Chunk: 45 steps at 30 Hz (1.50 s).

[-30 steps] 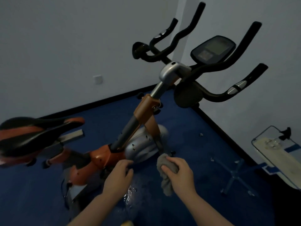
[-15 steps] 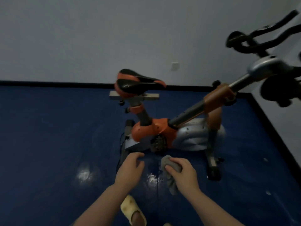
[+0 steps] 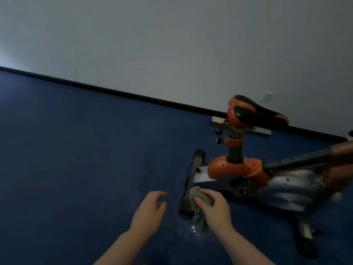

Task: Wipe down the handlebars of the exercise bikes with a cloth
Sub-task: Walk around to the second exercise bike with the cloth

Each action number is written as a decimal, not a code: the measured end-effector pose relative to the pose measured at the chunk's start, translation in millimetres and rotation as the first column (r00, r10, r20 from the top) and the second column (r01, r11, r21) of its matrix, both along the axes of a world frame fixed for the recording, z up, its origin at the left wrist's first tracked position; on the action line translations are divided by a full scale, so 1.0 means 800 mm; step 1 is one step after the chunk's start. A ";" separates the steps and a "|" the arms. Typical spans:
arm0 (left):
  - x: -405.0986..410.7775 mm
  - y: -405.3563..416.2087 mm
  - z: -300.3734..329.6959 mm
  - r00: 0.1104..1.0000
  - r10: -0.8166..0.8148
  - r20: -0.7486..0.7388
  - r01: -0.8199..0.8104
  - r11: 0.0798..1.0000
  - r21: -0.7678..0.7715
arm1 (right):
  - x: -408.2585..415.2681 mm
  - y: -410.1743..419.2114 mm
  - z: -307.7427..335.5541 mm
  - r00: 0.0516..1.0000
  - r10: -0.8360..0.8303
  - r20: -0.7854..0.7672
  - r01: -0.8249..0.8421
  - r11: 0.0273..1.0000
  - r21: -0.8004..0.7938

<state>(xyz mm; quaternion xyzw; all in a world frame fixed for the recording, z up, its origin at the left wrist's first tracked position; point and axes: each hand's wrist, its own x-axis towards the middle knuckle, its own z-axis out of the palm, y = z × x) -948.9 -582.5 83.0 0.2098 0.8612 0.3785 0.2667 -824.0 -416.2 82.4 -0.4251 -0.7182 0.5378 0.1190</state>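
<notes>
Handlebars gone from view, right hand [image 3: 215, 209] gripping cloth [image 3: 196, 197], bike [image 3: 246, 169] beside

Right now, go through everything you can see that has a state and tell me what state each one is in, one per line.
left hand: open, fingers loosely curled, holding nothing
right hand: closed on the cloth
cloth: bunched up, tail hanging below the hand
exercise bike: upright on the floor, handlebars out of frame
saddle: mounted, nobody on it
floor: shiny patch beneath the cloth, maybe wet
</notes>
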 end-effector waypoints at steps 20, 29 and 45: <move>-0.295 0.057 0.002 0.999 0.034 0.041 -0.036 0.997 0.062 | -0.287 0.044 0.002 0.999 -0.040 -0.029 0.042 0.997 0.066; -0.444 0.235 0.042 0.999 -0.020 -0.029 0.024 0.992 0.127 | -0.417 0.199 0.025 0.988 -0.135 -0.069 0.141 0.984 0.107; -0.681 0.524 0.026 0.885 -0.466 -0.021 0.466 0.882 0.074 | -0.590 0.400 0.015 0.816 -0.572 -0.084 0.577 0.815 0.048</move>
